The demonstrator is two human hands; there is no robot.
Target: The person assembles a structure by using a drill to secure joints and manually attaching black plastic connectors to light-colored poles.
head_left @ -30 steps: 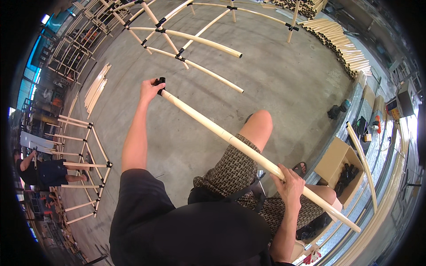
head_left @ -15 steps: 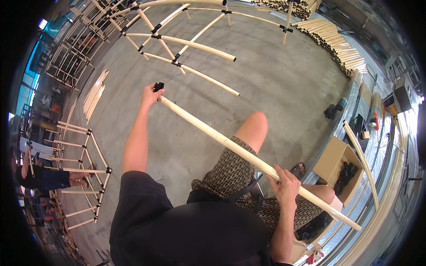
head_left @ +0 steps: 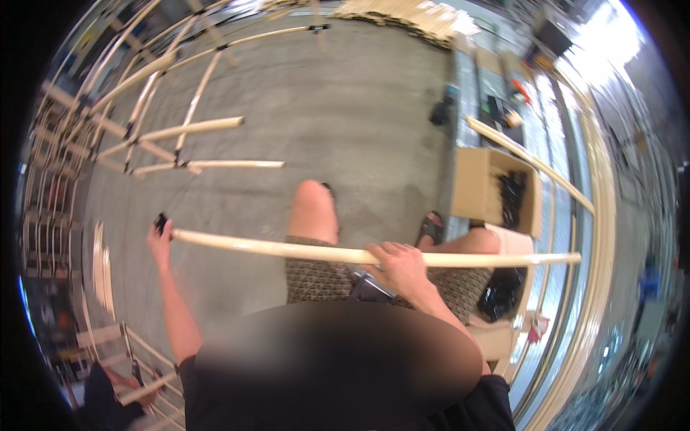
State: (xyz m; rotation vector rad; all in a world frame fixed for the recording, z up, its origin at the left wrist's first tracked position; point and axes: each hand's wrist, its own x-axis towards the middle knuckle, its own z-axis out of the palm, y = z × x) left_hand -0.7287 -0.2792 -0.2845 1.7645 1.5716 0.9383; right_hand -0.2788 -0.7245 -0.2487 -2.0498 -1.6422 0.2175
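Cream and smooth, the round pole (head_left: 316, 251) lies gripped in the right hand (head_left: 400, 267) above the patterned shorts (head_left: 320, 280); the left hand (head_left: 159, 242) clasps a black fitting (head_left: 161, 221) at its end. Rightward stands an open cardboard box (head_left: 471, 183), leftward a jointed pole frame (head_left: 194, 127).

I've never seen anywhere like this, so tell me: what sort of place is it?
Probably a workshop or assembly floor, judging by the frame of round cream pipes with black joints, the stack of cream pipes, and the open brown cardboard box of black parts.
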